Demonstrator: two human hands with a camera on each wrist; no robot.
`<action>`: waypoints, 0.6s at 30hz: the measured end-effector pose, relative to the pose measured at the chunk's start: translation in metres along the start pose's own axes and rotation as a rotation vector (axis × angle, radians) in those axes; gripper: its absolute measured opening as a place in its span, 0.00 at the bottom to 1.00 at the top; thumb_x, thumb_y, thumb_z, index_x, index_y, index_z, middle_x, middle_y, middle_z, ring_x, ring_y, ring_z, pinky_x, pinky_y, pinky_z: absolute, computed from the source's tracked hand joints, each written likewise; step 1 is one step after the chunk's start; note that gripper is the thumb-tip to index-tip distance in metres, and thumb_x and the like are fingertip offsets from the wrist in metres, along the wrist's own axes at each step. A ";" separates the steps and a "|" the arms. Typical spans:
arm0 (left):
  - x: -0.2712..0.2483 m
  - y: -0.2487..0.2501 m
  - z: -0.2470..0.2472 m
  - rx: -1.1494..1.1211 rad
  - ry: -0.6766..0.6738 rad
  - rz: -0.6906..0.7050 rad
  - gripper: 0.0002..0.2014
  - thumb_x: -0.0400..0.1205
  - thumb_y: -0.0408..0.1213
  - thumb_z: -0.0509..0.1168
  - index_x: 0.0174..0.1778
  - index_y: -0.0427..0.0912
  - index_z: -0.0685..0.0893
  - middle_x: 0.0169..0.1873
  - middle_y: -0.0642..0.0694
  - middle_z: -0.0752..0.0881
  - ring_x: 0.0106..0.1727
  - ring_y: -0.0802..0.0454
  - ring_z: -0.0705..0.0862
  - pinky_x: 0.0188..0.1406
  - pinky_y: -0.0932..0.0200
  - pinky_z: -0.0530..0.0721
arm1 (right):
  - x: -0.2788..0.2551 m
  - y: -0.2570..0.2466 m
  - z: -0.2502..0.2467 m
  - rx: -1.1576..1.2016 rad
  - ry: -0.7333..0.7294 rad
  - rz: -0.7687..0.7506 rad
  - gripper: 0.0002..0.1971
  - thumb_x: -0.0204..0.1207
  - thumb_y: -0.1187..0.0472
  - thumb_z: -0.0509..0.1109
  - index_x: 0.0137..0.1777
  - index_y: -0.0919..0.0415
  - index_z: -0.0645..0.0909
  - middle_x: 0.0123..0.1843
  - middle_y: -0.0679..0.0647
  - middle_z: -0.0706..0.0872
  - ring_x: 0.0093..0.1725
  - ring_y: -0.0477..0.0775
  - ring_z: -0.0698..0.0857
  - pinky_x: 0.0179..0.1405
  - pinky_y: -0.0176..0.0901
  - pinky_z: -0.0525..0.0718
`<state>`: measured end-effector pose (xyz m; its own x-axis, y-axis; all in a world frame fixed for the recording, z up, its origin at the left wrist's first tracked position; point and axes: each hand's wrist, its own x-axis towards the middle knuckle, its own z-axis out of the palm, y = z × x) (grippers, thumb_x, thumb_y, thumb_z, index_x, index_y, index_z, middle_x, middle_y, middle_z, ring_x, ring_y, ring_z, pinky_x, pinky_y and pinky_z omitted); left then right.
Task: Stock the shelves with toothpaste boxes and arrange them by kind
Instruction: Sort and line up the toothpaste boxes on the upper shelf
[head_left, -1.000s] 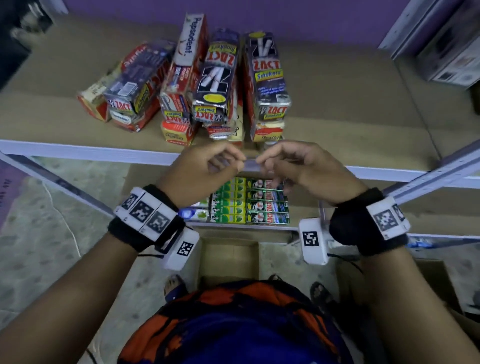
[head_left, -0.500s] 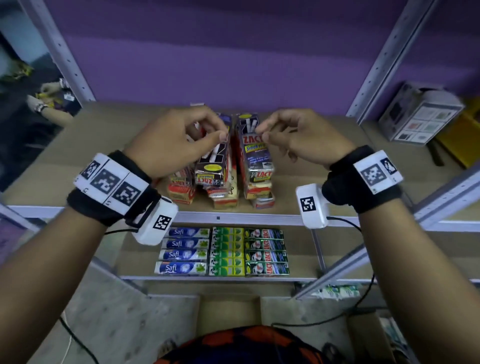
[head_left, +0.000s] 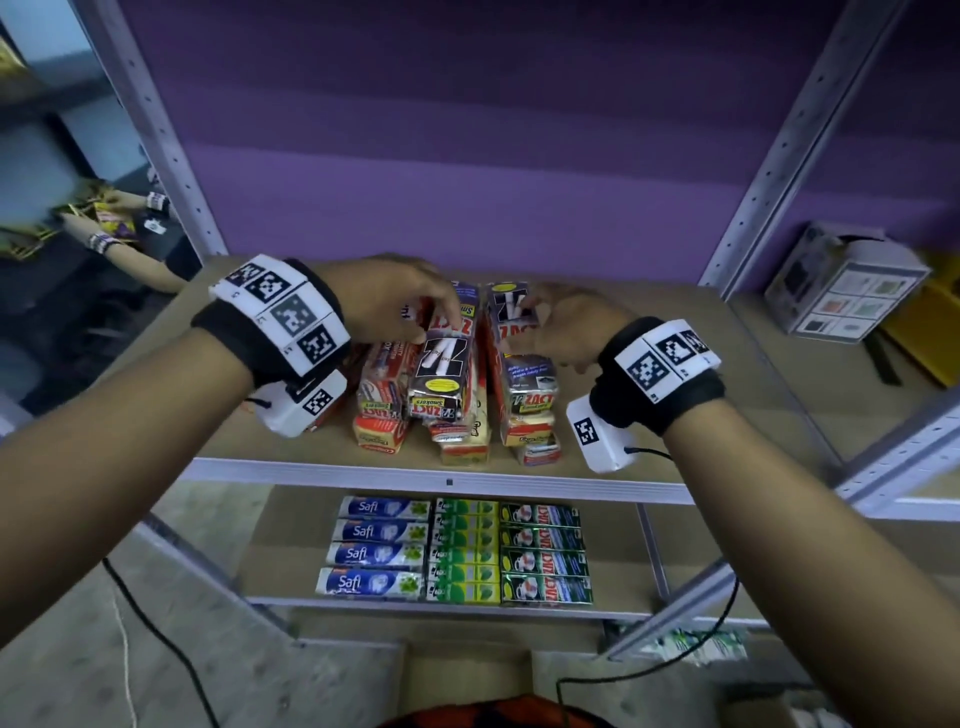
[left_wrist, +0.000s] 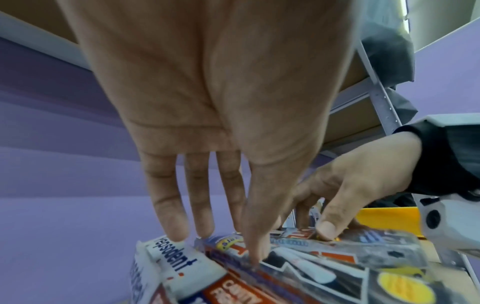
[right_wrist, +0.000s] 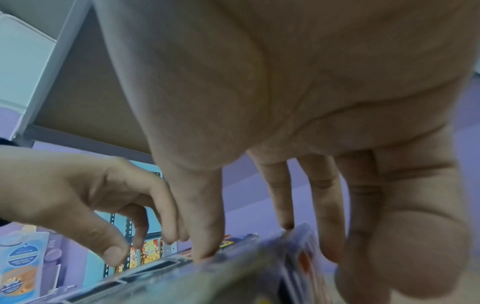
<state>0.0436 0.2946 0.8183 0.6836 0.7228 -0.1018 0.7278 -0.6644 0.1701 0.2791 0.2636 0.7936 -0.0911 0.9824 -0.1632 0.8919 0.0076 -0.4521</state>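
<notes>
Both hands on the Zact Smokers packs, upper shelf.
Left hand fingers straight, tips on left pack; right hand clamps right pack. Lift each squarely.

- Left hand: covers the far ends of the boxes under it; in the left wrist view its palm fills the upper picture, wrist cut off at the top edge.
- Right hand: little finger blurred; grip on the wrapped pack cannot be told.
- Wrapped Zact pack: smeared, print unreadable in the right wrist view.
- Stacked boxes, lower tiers: labels mostly hidden.
- Green boxes, lower shelf: brand too small to read.
- Carton, far right: pictures indistinct.
</notes>
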 end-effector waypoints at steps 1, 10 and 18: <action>0.002 -0.002 -0.003 0.004 -0.034 -0.006 0.19 0.78 0.37 0.74 0.62 0.62 0.82 0.58 0.60 0.78 0.61 0.56 0.79 0.62 0.51 0.79 | 0.001 -0.001 0.001 -0.002 -0.020 0.027 0.34 0.72 0.38 0.75 0.74 0.50 0.73 0.56 0.47 0.85 0.47 0.46 0.85 0.36 0.38 0.83; 0.009 0.003 -0.007 0.014 -0.106 -0.171 0.21 0.77 0.65 0.65 0.59 0.57 0.83 0.54 0.57 0.83 0.55 0.56 0.81 0.57 0.56 0.78 | 0.002 -0.001 0.007 0.174 -0.014 0.123 0.45 0.66 0.44 0.82 0.79 0.56 0.66 0.72 0.56 0.79 0.63 0.60 0.85 0.60 0.59 0.87; 0.025 0.023 0.018 0.093 -0.065 -0.349 0.33 0.73 0.74 0.61 0.63 0.51 0.73 0.41 0.53 0.81 0.49 0.50 0.81 0.48 0.55 0.80 | -0.003 0.018 0.004 0.432 0.051 0.121 0.36 0.66 0.50 0.83 0.73 0.50 0.71 0.53 0.51 0.88 0.40 0.47 0.90 0.31 0.41 0.88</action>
<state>0.0782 0.2941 0.8021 0.3932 0.8973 -0.2003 0.9177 -0.3966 0.0248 0.2940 0.2599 0.7819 0.0339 0.9795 -0.1984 0.6269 -0.1755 -0.7591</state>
